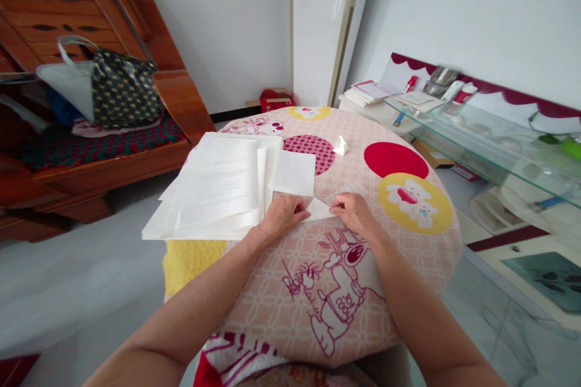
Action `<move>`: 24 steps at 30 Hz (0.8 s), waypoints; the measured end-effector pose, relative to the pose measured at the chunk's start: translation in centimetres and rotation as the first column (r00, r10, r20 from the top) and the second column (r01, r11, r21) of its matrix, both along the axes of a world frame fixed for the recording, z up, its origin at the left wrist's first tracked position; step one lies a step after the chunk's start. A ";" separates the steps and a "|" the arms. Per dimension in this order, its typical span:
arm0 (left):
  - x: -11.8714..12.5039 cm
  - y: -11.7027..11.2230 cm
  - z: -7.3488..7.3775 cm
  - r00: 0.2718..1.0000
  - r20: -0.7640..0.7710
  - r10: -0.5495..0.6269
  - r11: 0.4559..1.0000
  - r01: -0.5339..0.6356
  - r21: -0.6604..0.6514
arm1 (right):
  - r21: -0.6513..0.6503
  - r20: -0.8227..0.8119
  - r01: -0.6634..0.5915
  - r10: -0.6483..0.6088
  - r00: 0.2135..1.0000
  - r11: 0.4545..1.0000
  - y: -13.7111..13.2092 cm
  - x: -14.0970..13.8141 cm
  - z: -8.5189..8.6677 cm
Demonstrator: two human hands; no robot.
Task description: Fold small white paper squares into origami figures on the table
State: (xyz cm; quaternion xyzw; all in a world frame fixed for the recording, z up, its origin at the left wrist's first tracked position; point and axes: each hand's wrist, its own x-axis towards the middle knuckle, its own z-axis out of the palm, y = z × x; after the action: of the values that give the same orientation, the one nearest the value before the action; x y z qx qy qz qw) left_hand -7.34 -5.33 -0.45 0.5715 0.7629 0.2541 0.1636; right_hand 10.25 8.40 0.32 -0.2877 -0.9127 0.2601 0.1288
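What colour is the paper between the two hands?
The paper is white, best seen in the head view.

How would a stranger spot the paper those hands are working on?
Find the cloth-covered table, then the left hand and right hand near its middle. Between them is a small white paper; unlike the larger stacked sheets to its left, it touches both hands.

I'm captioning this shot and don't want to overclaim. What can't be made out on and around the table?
- Head view: parts of the small white paper's ends, covered by the left hand and right hand.
- Head view: wording on the top printed sheet, too small and faint.
- Head view: most of the sheets beneath, covered by it.
- Head view: the wooden bench's far end, cut off by the left edge.
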 end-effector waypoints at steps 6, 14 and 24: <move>0.1 -0.1 -0.2 1.000 -0.023 -0.010 1.000 0.010 0.024 | -0.028 -0.009 0.025 -0.025 1.000 0.999 -0.1 -0.1 0.1; 0.2 0.0 -0.2 0.998 -0.066 -0.013 1.000 0.014 0.015 | -0.056 -0.019 0.034 -0.035 0.999 0.998 0.1 -0.2 0.0; 0.3 -0.1 0.1 0.999 -0.048 -0.002 1.000 0.003 0.013 | -0.062 -0.047 0.024 -0.027 0.999 0.998 0.2 -0.2 -0.3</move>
State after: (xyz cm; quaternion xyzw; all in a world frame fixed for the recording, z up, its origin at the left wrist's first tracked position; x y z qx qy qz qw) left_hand -7.08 -5.40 -0.39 0.5794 0.7643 0.2450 0.1418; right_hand 10.09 8.64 -0.03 -0.2970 -0.8970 0.2934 0.1449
